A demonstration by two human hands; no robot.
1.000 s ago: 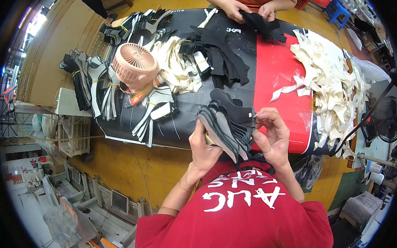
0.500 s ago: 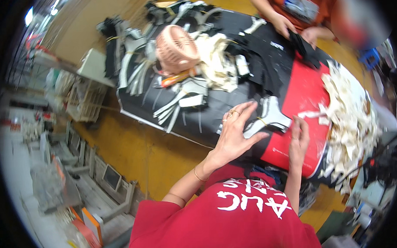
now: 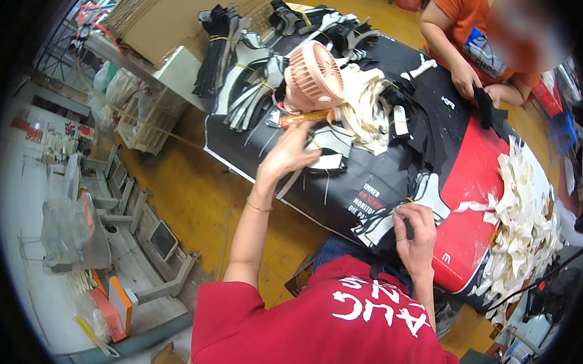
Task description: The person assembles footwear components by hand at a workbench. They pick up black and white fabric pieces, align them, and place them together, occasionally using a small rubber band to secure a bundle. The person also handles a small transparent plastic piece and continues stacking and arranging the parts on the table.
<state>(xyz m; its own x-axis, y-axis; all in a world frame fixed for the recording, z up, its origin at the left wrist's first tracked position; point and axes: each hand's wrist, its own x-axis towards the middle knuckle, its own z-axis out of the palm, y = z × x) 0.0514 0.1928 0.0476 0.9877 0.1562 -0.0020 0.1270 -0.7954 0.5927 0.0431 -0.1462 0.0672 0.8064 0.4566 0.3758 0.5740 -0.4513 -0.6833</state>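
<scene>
My left hand [image 3: 288,156] reaches over a banded bundle of grey-and-black cut fabric pieces [image 3: 332,141]. Its thumb and fingers are spread at the bundle's left side, not visibly closed on it. My right hand [image 3: 416,235] is curled at the near side of another grey-and-black bundle of cut pieces [image 3: 428,193]. Its thumb and fingers are drawn together; whatever may be between them is hidden. Dark-edged strips of that bundle [image 3: 373,227] fan out to the left of this hand.
A pink fan [image 3: 313,77] stands among several banded bundles [image 3: 245,61]. Cream fabric pieces [image 3: 366,109] lie beside it, and a larger cream heap [image 3: 521,219] covers the table's right side. Across the table [image 3: 457,234], a person in orange [image 3: 456,22] holds black pieces [image 3: 485,108].
My left hand has moved left and away, from the near bundle to the one below the fan. My right hand has curled beside the near bundle. The view has shifted.
</scene>
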